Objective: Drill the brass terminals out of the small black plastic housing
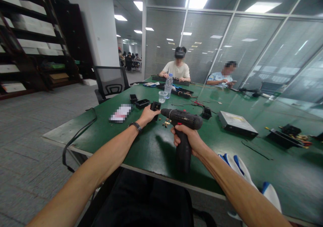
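Observation:
My right hand [185, 136] is wrapped round the grip of a black cordless drill [185, 118], its chuck pointing left. In my left hand [147, 115] is a small black plastic box [155, 106], held up on the table with the thumb across its near side. The drill's tip meets the box close to my left thumb; whether it touches a screw there I cannot tell. Small brass-coloured metal parts [166, 123] lie loose on the green table [141, 142] just below the chuck. Two more black boxes, one of them an open-topped box [142, 103], stand left of my left hand.
A clear cup [163, 96] and a water bottle [168, 86] stand beyond the box. Rightward lie a silver disc drive [237, 123], a tray of wires [285, 137] and white-blue gloves [237, 168]. A pixelated flat item [121, 113] lies left. Two people sit across the table.

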A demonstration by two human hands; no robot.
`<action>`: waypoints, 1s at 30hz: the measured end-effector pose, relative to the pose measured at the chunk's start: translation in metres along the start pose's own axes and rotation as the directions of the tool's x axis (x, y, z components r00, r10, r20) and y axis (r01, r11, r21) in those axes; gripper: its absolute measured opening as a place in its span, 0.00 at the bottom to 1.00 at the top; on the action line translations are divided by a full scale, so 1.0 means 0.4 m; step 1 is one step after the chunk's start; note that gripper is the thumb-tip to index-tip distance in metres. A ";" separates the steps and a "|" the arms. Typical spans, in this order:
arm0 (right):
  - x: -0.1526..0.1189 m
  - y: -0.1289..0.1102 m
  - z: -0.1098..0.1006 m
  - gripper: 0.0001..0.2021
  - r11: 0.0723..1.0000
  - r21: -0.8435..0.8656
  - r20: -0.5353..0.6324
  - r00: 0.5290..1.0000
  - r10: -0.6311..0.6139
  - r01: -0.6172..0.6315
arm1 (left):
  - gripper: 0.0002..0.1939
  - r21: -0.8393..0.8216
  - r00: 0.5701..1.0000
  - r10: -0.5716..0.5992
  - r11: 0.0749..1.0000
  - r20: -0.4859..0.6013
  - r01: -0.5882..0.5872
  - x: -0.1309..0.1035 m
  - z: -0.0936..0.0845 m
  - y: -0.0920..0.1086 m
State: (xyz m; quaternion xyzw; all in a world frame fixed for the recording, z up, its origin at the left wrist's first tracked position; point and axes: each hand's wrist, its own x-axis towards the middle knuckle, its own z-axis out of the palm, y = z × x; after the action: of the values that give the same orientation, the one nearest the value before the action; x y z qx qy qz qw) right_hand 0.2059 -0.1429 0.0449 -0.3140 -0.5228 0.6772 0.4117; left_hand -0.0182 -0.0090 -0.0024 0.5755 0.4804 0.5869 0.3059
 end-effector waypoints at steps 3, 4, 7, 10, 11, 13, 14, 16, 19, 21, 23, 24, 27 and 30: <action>0.000 -0.001 0.002 0.10 1.000 0.010 0.002 1.000 0.001 -0.001 | 0.19 0.000 1.000 0.001 1.000 -0.005 -0.001 -0.001 0.000 0.001; -0.001 -0.002 0.003 0.10 1.000 0.011 0.002 1.000 0.003 -0.003 | 0.19 -0.001 1.000 0.003 1.000 -0.005 -0.003 -0.002 0.000 0.002; -0.002 -0.004 0.005 0.10 1.000 0.009 -0.004 1.000 0.013 -0.013 | 0.19 0.003 1.000 0.008 1.000 -0.002 -0.008 -0.003 -0.001 0.003; -0.001 -0.003 0.005 0.11 1.000 0.010 -0.002 1.000 0.016 -0.016 | 0.19 0.013 1.000 0.005 1.000 -0.005 -0.005 -0.004 -0.003 0.005; 0.000 -0.003 0.004 0.11 1.000 0.011 0.000 1.000 0.011 -0.011 | 0.19 0.013 1.000 0.002 1.000 -0.004 -0.002 -0.003 -0.003 0.005; 0.001 -0.001 0.002 0.10 1.000 0.010 0.004 1.000 0.002 -0.002 | 0.19 0.011 1.000 0.000 1.000 -0.003 0.000 -0.002 -0.003 0.005; 0.002 0.000 0.001 0.10 1.000 0.007 0.005 1.000 0.000 0.000 | 0.19 0.010 1.000 0.002 1.000 -0.004 -0.002 -0.002 -0.003 0.005; 0.002 0.001 -0.001 0.10 1.000 -0.001 0.011 1.000 0.001 -0.001 | 0.19 0.009 1.000 0.007 1.000 -0.009 -0.007 -0.001 -0.002 0.003; 0.001 0.001 0.000 0.10 1.000 -0.010 0.015 1.000 0.002 -0.002 | 0.19 -0.001 1.000 0.007 1.000 -0.015 -0.007 -0.001 -0.001 0.002; -0.001 -0.001 0.001 0.11 1.000 -0.010 0.017 1.000 0.007 -0.006 | 0.19 -0.013 1.000 0.007 1.000 -0.014 -0.007 -0.001 -0.001 0.002; -0.001 -0.003 0.002 0.11 1.000 -0.010 0.015 1.000 0.014 -0.014 | 0.19 -0.014 1.000 0.011 1.000 -0.005 -0.011 -0.001 -0.001 0.002; -0.002 -0.005 0.003 0.11 1.000 -0.011 0.013 1.000 0.017 -0.016 | 0.19 -0.011 1.000 0.013 1.000 -0.002 -0.013 -0.001 -0.002 0.002; -0.002 -0.006 0.003 0.11 1.000 -0.013 0.009 1.000 0.018 -0.018 | 0.19 -0.003 1.000 0.010 1.000 0.002 -0.010 -0.001 -0.001 0.000; -0.002 -0.004 0.004 0.11 1.000 0.001 0.008 1.000 0.015 -0.015 | 0.19 -0.009 1.000 0.009 1.000 -0.004 -0.009 0.001 0.000 -0.003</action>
State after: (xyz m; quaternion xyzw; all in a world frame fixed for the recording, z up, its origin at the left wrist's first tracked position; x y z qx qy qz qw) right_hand 0.2051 -0.1440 0.0470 -0.3150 -0.5218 0.6817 0.4047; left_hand -0.0184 -0.0084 -0.0033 0.5750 0.4757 0.5917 0.3051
